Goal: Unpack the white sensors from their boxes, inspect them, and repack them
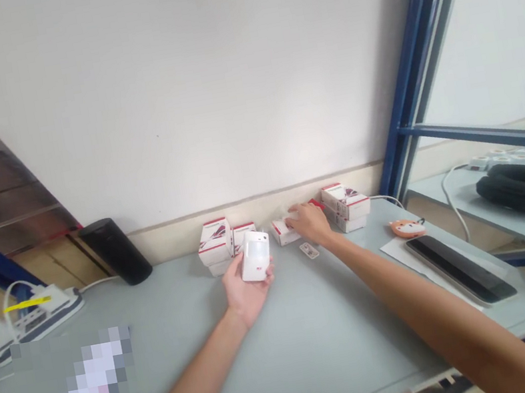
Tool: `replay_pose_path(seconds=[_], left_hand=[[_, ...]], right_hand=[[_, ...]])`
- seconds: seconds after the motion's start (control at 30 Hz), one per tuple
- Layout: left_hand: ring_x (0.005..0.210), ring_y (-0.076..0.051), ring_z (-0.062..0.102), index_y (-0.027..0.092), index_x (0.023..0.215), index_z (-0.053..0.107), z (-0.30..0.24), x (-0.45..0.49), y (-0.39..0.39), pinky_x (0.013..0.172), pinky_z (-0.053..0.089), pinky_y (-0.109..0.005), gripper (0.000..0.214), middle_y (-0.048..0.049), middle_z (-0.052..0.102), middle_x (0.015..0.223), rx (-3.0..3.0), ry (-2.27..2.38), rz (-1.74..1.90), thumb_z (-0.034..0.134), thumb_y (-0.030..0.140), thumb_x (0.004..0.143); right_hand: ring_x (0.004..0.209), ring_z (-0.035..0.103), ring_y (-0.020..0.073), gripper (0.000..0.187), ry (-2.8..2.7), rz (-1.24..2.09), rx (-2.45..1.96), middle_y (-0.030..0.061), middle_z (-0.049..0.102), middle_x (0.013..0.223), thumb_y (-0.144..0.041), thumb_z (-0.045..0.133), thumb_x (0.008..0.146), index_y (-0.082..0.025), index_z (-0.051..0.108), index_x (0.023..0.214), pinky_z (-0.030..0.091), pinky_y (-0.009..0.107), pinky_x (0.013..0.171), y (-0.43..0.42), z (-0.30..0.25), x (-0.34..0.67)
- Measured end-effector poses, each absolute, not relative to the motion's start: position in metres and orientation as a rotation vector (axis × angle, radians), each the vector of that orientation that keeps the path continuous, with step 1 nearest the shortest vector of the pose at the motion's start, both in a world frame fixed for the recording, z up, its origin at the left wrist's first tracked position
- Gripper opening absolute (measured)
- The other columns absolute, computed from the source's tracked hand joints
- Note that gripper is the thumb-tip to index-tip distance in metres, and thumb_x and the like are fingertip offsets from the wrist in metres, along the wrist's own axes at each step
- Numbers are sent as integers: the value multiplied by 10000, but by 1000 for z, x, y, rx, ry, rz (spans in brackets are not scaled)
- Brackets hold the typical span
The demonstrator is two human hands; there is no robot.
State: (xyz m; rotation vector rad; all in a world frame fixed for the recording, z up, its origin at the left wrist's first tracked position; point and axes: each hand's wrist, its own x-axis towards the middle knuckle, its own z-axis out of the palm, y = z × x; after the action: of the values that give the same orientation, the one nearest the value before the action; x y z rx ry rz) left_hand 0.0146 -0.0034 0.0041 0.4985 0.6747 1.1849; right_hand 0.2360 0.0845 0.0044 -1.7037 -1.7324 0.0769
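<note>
My left hand (246, 291) is closed around a white motion sensor (255, 256), held upright above the desk with its curved lens facing me. Farther back, my right hand (310, 220) reaches over a small white-and-red box (283, 232), fingers bent down at its top. Something pale and see-through shows by those fingertips, too blurred to name. Just in front of that box lies a small printed card or packet (309, 251). To the left, partly behind the sensor, are stacked white-and-red boxes (214, 242). Another stack of such boxes (347, 205) stands right of my right hand.
A black cylinder (116, 251) and a power strip (36, 324) stand on the left of the grey desk (280, 356). At right are an orange animal-shaped object (406, 227) and a dark, long device (461, 268) on white paper. A blue frame post (413, 55) rises behind them.
</note>
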Motion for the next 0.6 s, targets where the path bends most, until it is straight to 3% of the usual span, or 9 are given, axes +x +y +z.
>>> replay_pose_path(seconds=[0.1, 0.23, 0.43, 0.6], left_hand=[[642, -211, 653, 97, 1193, 659, 7, 11, -1, 548, 492, -287, 376, -172, 728, 896, 495, 651, 1225, 530, 346, 942], [817, -255, 723, 114, 1266, 666, 16, 9, 0, 657, 544, -318, 412, -184, 747, 1078, 576, 637, 1302, 534, 355, 959], [666, -231, 673, 103, 1242, 672, 23, 7, -4, 618, 531, -340, 377, -198, 756, 984, 704, 594, 1136, 560, 329, 961], [605, -214, 636, 98, 1155, 683, 23, 7, -6, 568, 528, -337, 343, -220, 745, 950, 635, 565, 1033, 567, 347, 950]], right_hand=[[1129, 675, 301, 301, -1659, 67, -1653, 122, 746, 1201, -320, 504, 971, -209, 713, 1156, 495, 428, 992, 80, -2, 243], [1005, 714, 263, 316, -1434, 289, -1336, 94, 746, 1121, -464, 536, 961, -228, 630, 1149, 556, 411, 929, 63, -12, 262], [883, 696, 235, 292, -1273, 493, -1071, 58, 697, 1011, -518, 614, 918, -241, 575, 1002, 617, 408, 796, 55, -8, 269], [817, 665, 195, 284, -1262, 498, -1020, 25, 672, 954, -506, 636, 907, -242, 558, 978, 614, 392, 790, 54, -3, 267]])
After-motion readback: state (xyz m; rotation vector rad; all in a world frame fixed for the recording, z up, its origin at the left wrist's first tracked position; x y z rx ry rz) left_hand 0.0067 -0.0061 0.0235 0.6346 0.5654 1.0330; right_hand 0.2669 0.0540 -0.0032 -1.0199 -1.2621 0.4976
